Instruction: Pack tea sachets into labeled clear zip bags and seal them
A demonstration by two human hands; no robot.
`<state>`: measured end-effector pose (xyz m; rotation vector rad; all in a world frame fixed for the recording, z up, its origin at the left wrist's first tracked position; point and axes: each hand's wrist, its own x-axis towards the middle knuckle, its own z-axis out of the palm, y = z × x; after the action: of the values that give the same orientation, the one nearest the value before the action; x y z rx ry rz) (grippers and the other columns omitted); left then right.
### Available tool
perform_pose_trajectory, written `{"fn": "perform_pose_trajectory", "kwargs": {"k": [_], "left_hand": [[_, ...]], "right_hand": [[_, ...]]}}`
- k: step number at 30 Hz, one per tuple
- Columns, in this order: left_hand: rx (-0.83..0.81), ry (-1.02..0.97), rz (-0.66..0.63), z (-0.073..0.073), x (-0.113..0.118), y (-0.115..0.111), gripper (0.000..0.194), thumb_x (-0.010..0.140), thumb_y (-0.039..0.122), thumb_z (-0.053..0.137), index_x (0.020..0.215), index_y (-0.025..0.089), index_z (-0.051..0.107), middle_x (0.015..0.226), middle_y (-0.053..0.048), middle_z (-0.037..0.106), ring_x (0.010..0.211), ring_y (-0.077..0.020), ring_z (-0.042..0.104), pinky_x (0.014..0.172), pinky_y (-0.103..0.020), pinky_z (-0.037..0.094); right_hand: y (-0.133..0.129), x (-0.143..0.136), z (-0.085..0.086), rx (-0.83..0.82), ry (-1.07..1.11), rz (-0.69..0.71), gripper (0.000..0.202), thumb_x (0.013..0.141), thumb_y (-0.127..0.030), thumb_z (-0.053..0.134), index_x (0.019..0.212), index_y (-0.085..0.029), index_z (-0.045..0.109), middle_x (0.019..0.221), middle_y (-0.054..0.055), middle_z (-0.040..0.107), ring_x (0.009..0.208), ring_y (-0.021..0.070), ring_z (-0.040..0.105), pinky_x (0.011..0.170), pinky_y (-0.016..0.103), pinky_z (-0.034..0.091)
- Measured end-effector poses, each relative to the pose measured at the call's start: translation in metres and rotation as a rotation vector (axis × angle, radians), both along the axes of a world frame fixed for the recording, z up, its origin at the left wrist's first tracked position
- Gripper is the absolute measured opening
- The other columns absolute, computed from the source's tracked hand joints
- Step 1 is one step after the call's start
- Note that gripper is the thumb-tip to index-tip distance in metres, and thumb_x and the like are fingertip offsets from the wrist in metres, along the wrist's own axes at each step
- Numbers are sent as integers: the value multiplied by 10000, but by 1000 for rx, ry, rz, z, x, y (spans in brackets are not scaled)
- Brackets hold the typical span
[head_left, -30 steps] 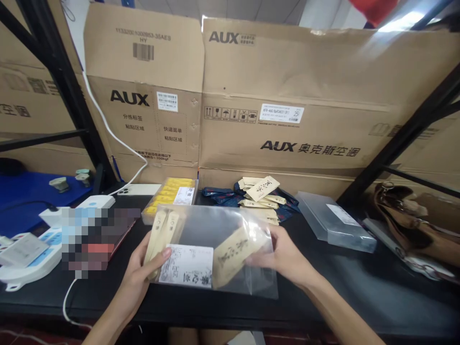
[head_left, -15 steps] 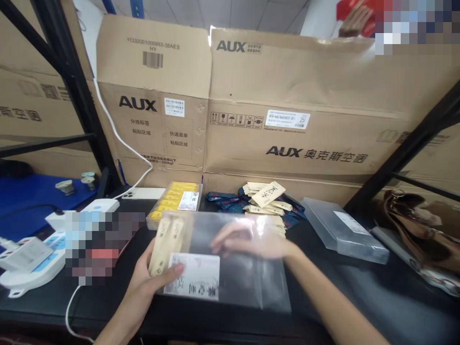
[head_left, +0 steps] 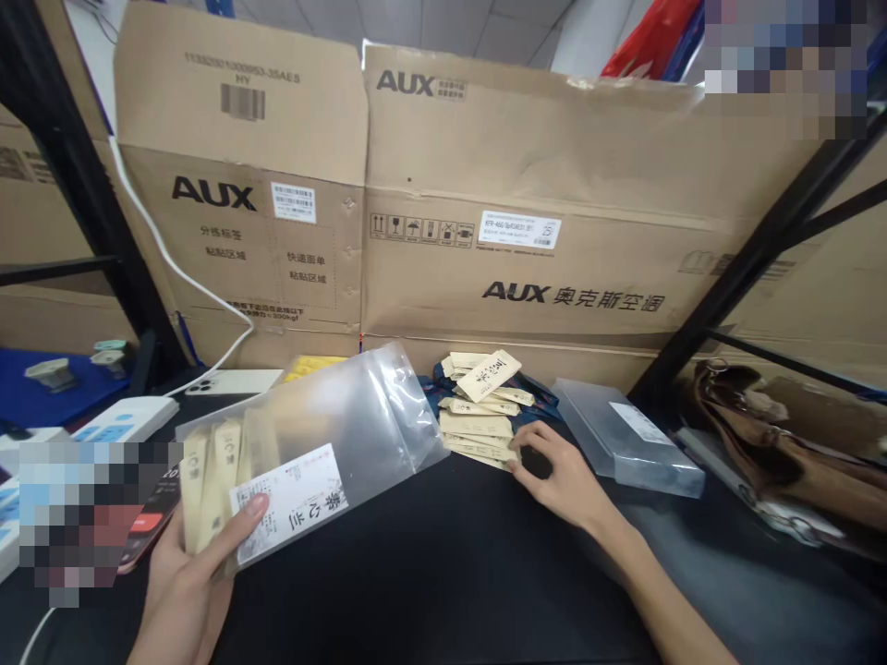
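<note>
Several cream paper packets [head_left: 223, 462] stand side by side inside a clear plastic bag [head_left: 388, 406] with a white printed label [head_left: 295, 503]. My left hand [head_left: 200, 563] grips the bag's lower left part, thumb over the label. Near the cardboard, more cream packets [head_left: 478, 425] lie in a loose stack, with dark blue packets [head_left: 544, 397] partly beneath and behind. At the stack's right edge, my right hand [head_left: 554, 471] pinches the end of a cream packet between thumb and index finger.
Behind the bag is a box of yellow packets [head_left: 311, 365], mostly covered. A clear plastic case [head_left: 624, 439] and a brown bag [head_left: 776, 443] lie right. Power strips [head_left: 125, 420], a white phone [head_left: 236, 381] and a pixelated phone are left. Cardboard [head_left: 430, 305] stands behind.
My right hand has left the plastic bag's front and moved to the cream stack. The bag, held by my left hand, has shifted left and tilted. The view has turned slightly right.
</note>
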<state>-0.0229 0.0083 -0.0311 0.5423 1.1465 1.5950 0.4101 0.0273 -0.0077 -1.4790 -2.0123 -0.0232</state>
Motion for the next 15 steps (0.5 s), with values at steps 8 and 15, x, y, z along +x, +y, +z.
{"fn": "perform_pose_trajectory", "kwargs": {"k": [8,15], "left_hand": [[-22,-12,-8,-1,0,2,667,677,313,1020,1288,309,754,1226,-16,817,1220,-303,756,1101,-369,601],[-17,24,-35,-1,1,1,719,666,303,1025,1326,328,742,1265,-21,808,1258,-315,739,1053,-340,626]], "right_hand": [[5,-15,-10,34,-42,-72,239,1019,-373,610,1215,-245,659,1229,126,655,1155,314,668,993,508,576],[6,-20,-12,17,-13,-70,170,980,-331,659,1101,-253,569,1214,116,686,1188,335,637,1025,520,537]]}}
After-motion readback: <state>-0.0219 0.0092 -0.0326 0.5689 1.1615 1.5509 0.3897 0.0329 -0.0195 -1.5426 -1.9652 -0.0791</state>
